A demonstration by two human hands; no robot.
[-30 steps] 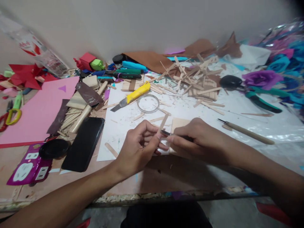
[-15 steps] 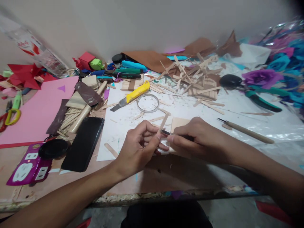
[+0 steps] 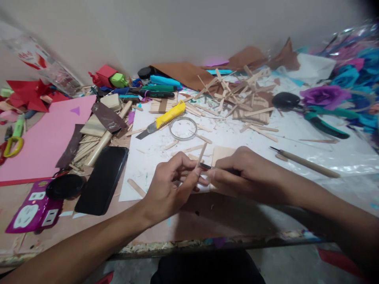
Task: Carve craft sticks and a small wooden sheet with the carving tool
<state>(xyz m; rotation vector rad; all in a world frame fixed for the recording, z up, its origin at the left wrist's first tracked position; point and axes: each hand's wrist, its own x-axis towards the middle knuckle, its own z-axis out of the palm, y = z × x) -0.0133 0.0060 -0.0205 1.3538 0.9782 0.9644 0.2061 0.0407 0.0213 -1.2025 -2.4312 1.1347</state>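
My left hand (image 3: 174, 183) pinches a thin wooden craft stick (image 3: 202, 154) between thumb and fingers, its free end pointing up and away from me. My right hand (image 3: 237, 167) is closed around a small knife, whose dark blade (image 3: 205, 166) meets the stick close to my left fingertips. Its handle is mostly hidden in the palm. A flat pale wooden block (image 3: 220, 153) lies partly under my right hand. Beyond the hands are a round metal ring (image 3: 183, 129) and a yellow box cutter (image 3: 170, 115) with its blade out.
White paper (image 3: 142, 161) covers the middle of the table. A pile of craft sticks (image 3: 237, 94) lies at the back. To the left are a black phone (image 3: 102, 179) and pink paper (image 3: 59, 134). Pliers (image 3: 325, 122) and a wooden-handled tool (image 3: 304, 161) are on the right.
The stick in my left hand has turned slightly more upright against the blade. Both hands stay in nearly the same place, and the whole view has shifted a little.
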